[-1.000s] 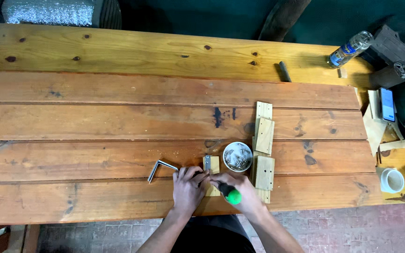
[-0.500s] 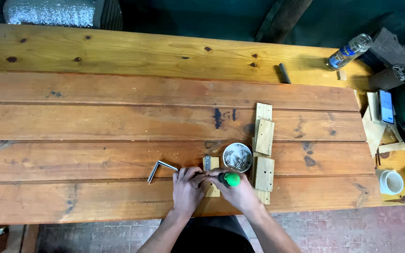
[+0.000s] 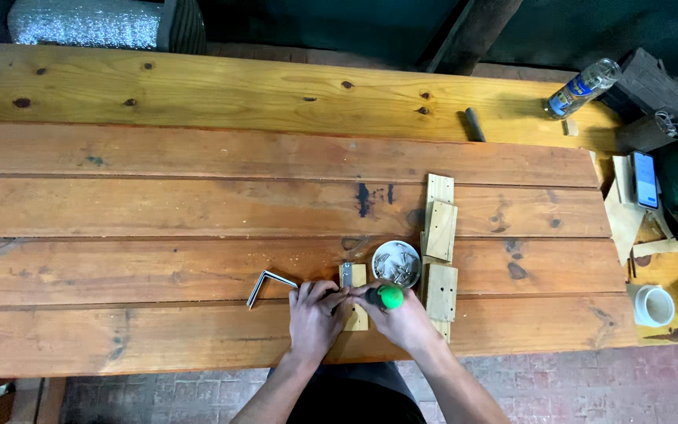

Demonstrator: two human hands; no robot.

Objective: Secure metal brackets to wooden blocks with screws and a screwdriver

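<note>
Now, right hand (image 3: pixel 402 318) clenched around green-handled screwdriver (image 3: pixel 390 296), left hand (image 3: pixel 313 314) fingers pinching small wooden block (image 3: pixel 354 294) on workbench (image 3: pixel 198 212)

We see the left hand (image 3: pixel 313 312) pressing a small pale wooden block (image 3: pixel 354 297) onto the long plank table (image 3: pixel 198 204), while the right hand (image 3: pixel 402 314) grips a green-handled screwdriver (image 3: pixel 387 296) against it. A round white bowl of metal screws (image 3: pixel 396 264) sits just beside, a bent metal bracket (image 3: pixel 268 283) near the left.
</note>
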